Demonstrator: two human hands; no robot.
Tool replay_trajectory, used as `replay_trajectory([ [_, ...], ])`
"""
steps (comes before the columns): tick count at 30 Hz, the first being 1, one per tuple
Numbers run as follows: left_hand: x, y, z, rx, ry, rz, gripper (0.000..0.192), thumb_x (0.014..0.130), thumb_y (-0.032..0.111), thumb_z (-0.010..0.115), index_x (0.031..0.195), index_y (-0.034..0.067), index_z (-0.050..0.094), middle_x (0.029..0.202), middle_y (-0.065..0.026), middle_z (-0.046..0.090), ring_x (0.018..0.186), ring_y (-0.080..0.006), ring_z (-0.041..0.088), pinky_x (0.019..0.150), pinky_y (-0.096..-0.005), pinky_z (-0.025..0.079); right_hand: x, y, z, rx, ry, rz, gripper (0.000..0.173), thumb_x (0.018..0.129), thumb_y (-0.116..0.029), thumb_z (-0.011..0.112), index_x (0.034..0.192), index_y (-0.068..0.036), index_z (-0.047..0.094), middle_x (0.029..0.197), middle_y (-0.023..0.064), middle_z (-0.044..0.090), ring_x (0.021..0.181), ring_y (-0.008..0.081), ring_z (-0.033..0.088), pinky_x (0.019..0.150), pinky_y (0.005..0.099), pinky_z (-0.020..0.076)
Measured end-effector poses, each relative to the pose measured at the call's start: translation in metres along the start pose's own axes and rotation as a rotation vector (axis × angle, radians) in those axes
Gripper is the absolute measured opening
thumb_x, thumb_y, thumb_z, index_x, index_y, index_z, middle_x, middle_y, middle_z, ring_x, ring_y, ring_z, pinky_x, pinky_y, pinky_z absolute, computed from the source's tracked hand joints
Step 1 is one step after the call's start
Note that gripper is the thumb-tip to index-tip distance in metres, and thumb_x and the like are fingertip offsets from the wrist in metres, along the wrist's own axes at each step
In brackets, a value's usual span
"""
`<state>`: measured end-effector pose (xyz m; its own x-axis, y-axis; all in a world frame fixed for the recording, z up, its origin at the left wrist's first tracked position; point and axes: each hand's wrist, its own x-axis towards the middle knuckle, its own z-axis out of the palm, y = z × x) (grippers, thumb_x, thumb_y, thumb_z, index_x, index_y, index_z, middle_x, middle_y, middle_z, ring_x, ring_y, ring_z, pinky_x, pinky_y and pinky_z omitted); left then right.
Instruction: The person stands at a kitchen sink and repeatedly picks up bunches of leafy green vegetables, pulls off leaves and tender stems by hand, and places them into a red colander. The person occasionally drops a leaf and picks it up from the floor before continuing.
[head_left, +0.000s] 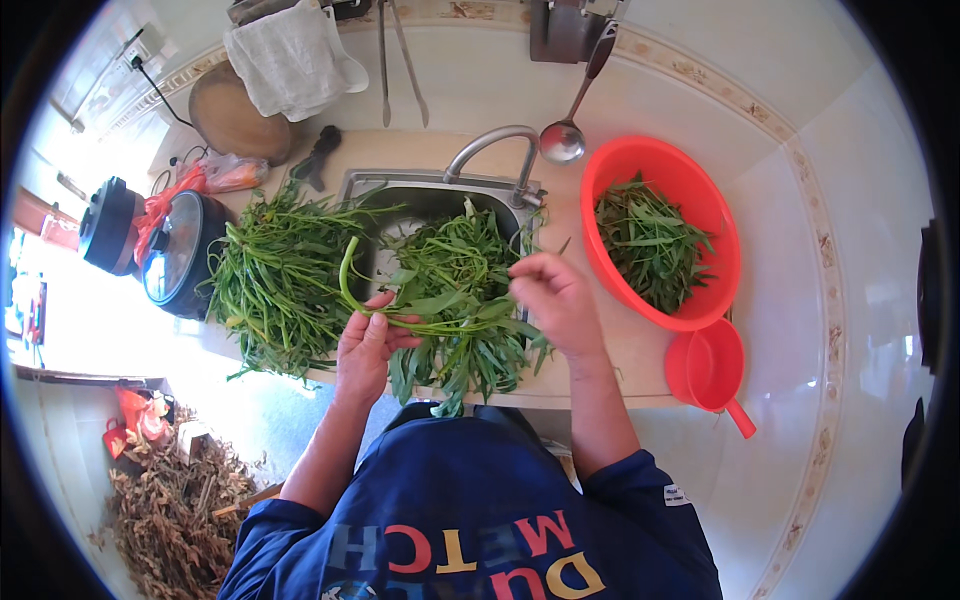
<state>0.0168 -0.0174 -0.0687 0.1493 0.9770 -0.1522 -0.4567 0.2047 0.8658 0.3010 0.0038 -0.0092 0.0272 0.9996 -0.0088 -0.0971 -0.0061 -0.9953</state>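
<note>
Between the thumb and fingers of my left hand (369, 339) is a leafy green stem (346, 274), its thick end curving upward and its leaves trailing right. My right hand (559, 304) is raised at the right of the sink with its fingers curled together; whether anything is pinched in it is not clear. Below both hands a heap of leafy greens (457, 259) fills much of the steel sink (386, 259) and hangs over the front edge. A larger pile of long-stemmed greens (281, 281) lies on the counter, left of my left hand.
A red plastic basin (716, 247) holding loose leaves stands on the right, with a red dipper (705, 367) below it. The faucet (495, 139) arches over the sink's back. A ladle (566, 139) and tongs (397, 67) hang behind. Leftward sits a lidded cooker (180, 251).
</note>
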Motion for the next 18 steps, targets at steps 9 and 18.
replay_trajectory([
  [9, -0.005, 0.0, 0.002, 0.069, -0.025, 0.04, 0.039, 0.111, 0.023, 0.046, 0.145, 0.003, 0.049, 0.116, -0.0181, 0.071, 0.104, -0.0252, 0.071, 0.088, -0.0371, 0.061, -0.016, 0.033, 0.047, -0.815, -0.255, -0.227, 0.015, 0.082, -0.011, 0.069, 0.097, -0.009, 0.072, 0.093, 0.0097, 0.065, 0.074, 0.0324, 0.067, 0.067, 0.0408, 0.0553],
  [18, -0.008, -0.001, 0.0, 0.031, 0.093, -0.008, 0.036, 0.111, 0.023, 0.046, 0.141, 0.003, 0.052, 0.112, -0.0166, 0.071, 0.095, -0.022, 0.071, 0.083, -0.0377, 0.063, -0.007, 0.045, 0.032, -0.175, -0.031, -0.083, 0.006, 0.088, -0.004, 0.071, 0.094, -0.004, 0.072, 0.084, 0.0011, 0.063, 0.074, 0.0102, 0.06, 0.066, 0.0272, 0.049],
])
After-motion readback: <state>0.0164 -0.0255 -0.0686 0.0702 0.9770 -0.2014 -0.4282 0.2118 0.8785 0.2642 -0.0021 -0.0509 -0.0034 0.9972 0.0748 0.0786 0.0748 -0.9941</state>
